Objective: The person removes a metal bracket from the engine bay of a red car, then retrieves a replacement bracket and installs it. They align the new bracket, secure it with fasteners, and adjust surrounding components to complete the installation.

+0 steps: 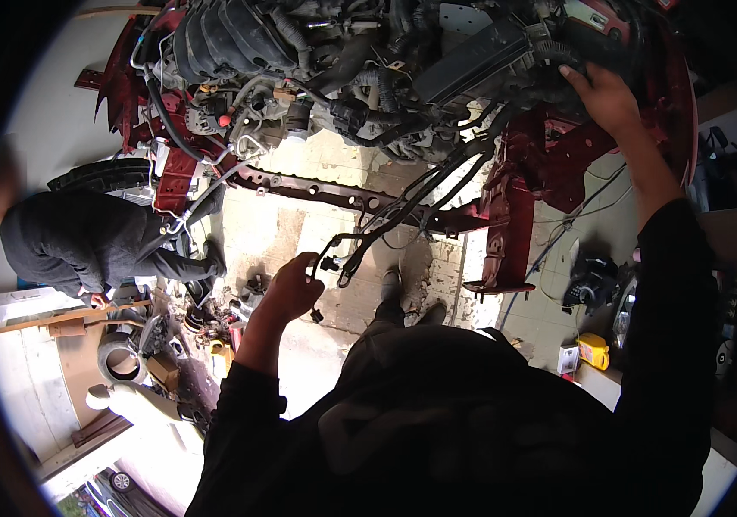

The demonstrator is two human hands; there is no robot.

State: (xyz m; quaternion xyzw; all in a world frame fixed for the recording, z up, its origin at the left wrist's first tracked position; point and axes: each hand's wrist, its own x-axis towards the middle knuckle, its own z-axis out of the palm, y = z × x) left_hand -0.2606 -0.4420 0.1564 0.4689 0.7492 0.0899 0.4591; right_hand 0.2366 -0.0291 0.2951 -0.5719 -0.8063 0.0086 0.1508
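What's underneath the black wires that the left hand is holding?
Under the black wires held by the left hand, you can see a red metal bar and the floor. Whatever's right behind the thickest bunch is covered.

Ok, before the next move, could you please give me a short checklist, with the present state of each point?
1. Left hand holds black wiring harness: ok.
2. Connector below that hand plugged in: not ok, hangs free.
3. Right hand grip firm: cannot tell, contact unclear.
4. Harness clear of red crossbar: cannot tell, they overlap in view.
5. Co-worker away from harness: ok, off to the left.
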